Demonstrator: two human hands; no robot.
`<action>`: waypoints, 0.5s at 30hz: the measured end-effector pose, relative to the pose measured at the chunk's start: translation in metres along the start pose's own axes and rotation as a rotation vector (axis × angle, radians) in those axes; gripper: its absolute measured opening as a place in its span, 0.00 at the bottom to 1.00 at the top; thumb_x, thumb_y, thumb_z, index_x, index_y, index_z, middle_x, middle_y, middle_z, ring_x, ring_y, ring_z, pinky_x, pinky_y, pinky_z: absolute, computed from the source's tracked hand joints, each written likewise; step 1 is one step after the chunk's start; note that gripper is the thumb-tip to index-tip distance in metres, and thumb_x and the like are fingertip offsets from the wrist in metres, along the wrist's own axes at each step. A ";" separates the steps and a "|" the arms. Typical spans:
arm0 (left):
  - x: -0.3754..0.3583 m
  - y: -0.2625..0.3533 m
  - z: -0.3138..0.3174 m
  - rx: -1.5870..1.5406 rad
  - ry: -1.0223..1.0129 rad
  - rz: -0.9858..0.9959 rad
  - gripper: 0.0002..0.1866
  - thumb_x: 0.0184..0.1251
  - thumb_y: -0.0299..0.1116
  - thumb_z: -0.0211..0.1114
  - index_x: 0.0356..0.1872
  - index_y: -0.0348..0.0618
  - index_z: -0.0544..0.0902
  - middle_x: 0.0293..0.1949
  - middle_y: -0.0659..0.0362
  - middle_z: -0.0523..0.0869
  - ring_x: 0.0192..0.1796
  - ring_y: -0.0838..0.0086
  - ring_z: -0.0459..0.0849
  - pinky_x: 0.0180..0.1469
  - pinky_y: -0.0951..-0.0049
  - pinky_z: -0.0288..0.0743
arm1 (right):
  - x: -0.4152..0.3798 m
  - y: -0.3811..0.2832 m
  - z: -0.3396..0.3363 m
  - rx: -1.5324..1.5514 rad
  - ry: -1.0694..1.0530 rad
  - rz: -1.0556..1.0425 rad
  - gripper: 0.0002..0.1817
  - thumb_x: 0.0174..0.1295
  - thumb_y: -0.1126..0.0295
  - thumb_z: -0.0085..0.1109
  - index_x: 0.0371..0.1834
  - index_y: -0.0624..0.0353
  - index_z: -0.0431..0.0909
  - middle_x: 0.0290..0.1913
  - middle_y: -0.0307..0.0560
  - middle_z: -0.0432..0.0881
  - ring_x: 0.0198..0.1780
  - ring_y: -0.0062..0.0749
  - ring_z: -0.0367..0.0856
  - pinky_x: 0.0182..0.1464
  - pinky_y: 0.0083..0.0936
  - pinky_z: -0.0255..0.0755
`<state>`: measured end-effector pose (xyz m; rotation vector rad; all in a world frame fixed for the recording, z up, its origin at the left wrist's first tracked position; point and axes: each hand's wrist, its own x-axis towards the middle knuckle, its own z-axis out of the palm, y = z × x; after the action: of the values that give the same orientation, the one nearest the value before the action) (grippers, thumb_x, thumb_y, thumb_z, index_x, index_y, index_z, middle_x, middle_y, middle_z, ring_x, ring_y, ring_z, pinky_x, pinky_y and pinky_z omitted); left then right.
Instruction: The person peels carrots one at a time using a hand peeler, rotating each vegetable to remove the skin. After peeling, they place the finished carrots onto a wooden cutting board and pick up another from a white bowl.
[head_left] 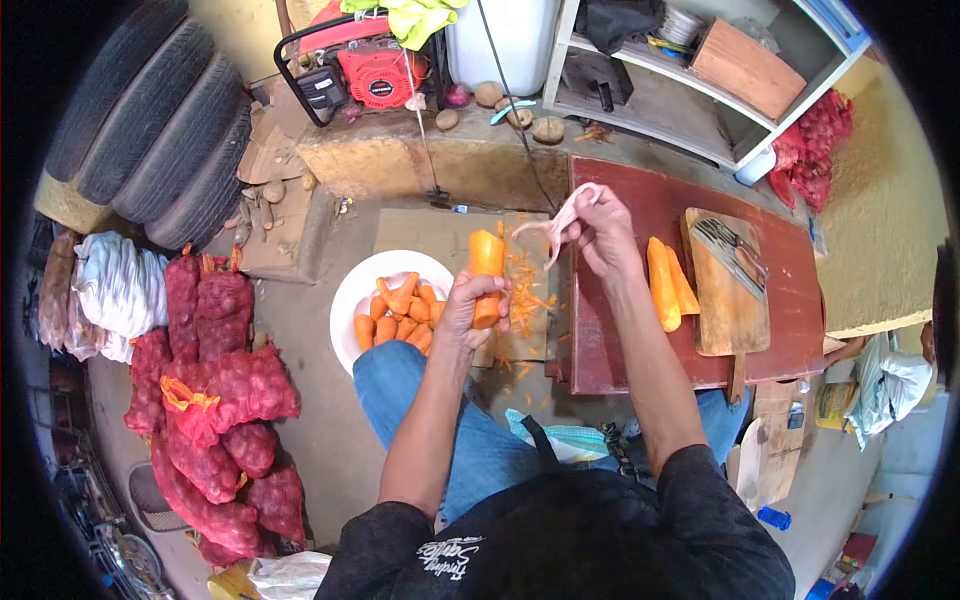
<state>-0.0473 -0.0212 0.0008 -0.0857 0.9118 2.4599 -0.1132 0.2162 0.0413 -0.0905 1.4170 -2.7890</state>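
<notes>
My left hand (474,303) is wrapped around a thick carrot (486,255), held upright, its surface bright and smooth. To its right, my right hand (606,232) grips a pale Y-shaped peeler (567,214), whose forked end points left, apart from the carrot. Orange peelings (528,285) are scattered over the cardboard (404,232) below. A white basin (345,310) with several unpeeled-looking carrots (402,300) stands left of my left hand. Two smooth carrots (662,285) lie on the red table (620,350), beside a wooden cutting board (735,325) bearing metal blades (730,255).
Red mesh sacks of onions (235,390) are piled at the left, below stacked tires (150,120). A red generator (385,80) sits on the ledge at the back, near several potatoes (548,129). A shelf unit (660,70) stands behind the table.
</notes>
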 end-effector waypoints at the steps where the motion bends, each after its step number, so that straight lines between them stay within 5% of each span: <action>1: 0.001 -0.001 0.003 0.036 0.064 0.050 0.21 0.60 0.29 0.64 0.55 0.36 0.74 0.29 0.55 0.79 0.22 0.70 0.81 0.20 0.67 0.82 | -0.008 -0.003 0.006 -0.076 -0.017 0.038 0.07 0.69 0.73 0.63 0.40 0.57 0.73 0.32 0.44 0.83 0.28 0.27 0.84 0.30 0.22 0.83; 6: -0.008 0.012 0.026 0.057 0.259 0.088 0.14 0.59 0.26 0.66 0.45 0.40 0.76 0.29 0.58 0.80 0.22 0.72 0.81 0.21 0.72 0.82 | -0.014 0.004 -0.008 0.010 0.144 -0.020 0.06 0.70 0.75 0.61 0.41 0.59 0.71 0.33 0.47 0.82 0.27 0.28 0.84 0.30 0.26 0.84; 12: -0.011 0.005 0.013 0.207 0.126 0.019 0.20 0.57 0.23 0.66 0.52 0.38 0.75 0.30 0.57 0.81 0.20 0.75 0.80 0.15 0.73 0.73 | -0.026 -0.009 0.037 -0.028 -0.093 -0.040 0.06 0.70 0.74 0.60 0.41 0.57 0.72 0.35 0.44 0.82 0.30 0.28 0.85 0.31 0.22 0.82; 15: -0.016 0.009 0.021 0.129 0.038 -0.048 0.21 0.56 0.23 0.66 0.52 0.38 0.75 0.29 0.57 0.80 0.20 0.76 0.80 0.13 0.73 0.70 | -0.004 -0.001 0.029 -0.018 -0.021 -0.064 0.06 0.70 0.76 0.60 0.40 0.55 0.71 0.34 0.43 0.81 0.30 0.27 0.84 0.32 0.22 0.81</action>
<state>-0.0353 -0.0207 0.0265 -0.1083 1.0702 2.3563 -0.1078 0.1936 0.0591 -0.1676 1.4609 -2.8171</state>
